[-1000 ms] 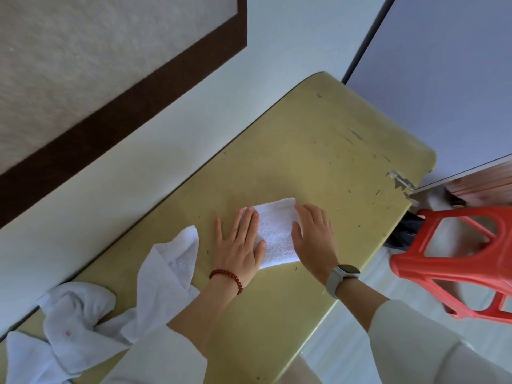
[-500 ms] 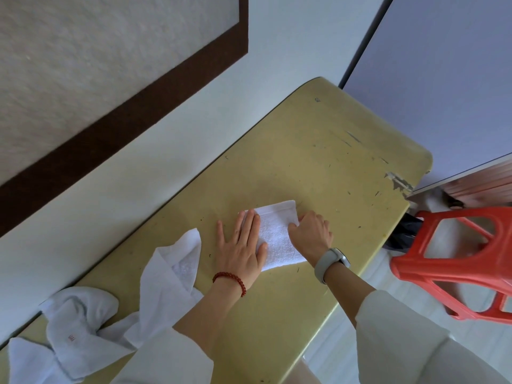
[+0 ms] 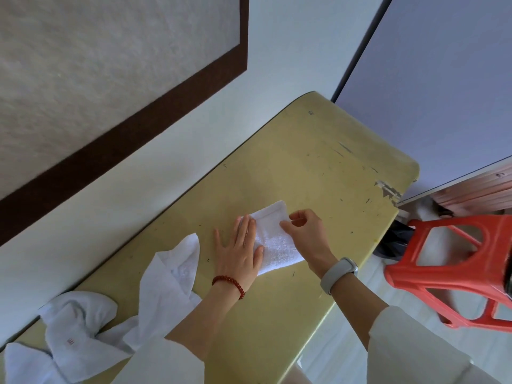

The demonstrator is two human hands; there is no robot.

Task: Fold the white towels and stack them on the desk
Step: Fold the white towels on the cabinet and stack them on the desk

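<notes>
A small folded white towel (image 3: 273,234) lies on the yellow desk (image 3: 318,167), near its middle. My left hand (image 3: 238,250), with a red bead bracelet on the wrist, lies flat with straight fingers on the towel's left part. My right hand (image 3: 307,234), with a grey watch on the wrist, is at the towel's right edge. Its fingers are curled, and thumb and forefinger pinch that edge. More white towels (image 3: 83,328) lie unfolded in a crumpled heap at the desk's left end, with one strip (image 3: 171,273) reaching toward my left forearm.
The desk stands against a white wall (image 3: 166,148) with a dark-framed panel above. A red plastic stool (image 3: 454,273) stands on the floor right of the desk's front edge. The desk's far right corner is chipped (image 3: 388,189).
My right hand went from lying flat on the towel to curling its fingers at the right edge and rising slightly. My left hand stayed flat on the towel.
</notes>
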